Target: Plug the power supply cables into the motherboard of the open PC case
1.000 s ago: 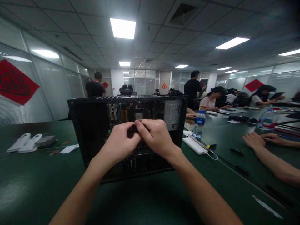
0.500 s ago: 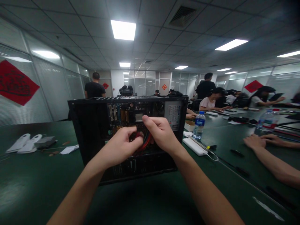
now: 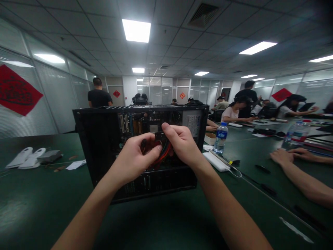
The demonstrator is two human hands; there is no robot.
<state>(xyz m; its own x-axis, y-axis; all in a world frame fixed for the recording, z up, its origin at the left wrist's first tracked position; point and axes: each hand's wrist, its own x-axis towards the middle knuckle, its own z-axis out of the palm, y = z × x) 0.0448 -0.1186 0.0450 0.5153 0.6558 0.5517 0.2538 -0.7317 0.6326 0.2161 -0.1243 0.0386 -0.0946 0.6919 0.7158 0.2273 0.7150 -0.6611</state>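
A black computer case (image 3: 101,146) stands on the green table with its open side toward me, showing a motherboard with slots and a power supply (image 3: 191,121) at upper right. My left hand (image 3: 139,152) is curled around a bundle of red and black power cables (image 3: 162,156) in front of the board. Thumb and fingers of my right hand (image 3: 179,140) are closed on the same bundle, near a dark connector. The fingertips hide much of the cables and the exact grip.
Right of the case are a water bottle (image 3: 221,138), a white power bank (image 3: 217,161) and a small open box (image 3: 210,138). A co-worker's hands (image 3: 283,156) rest at far right. White holders (image 3: 26,158) and a grey block (image 3: 49,156) lie left on the table (image 3: 47,198).
My left hand's fingers have spread apart a little around the cables. My right hand has shifted slightly up and right. A standing person in the background has moved right.
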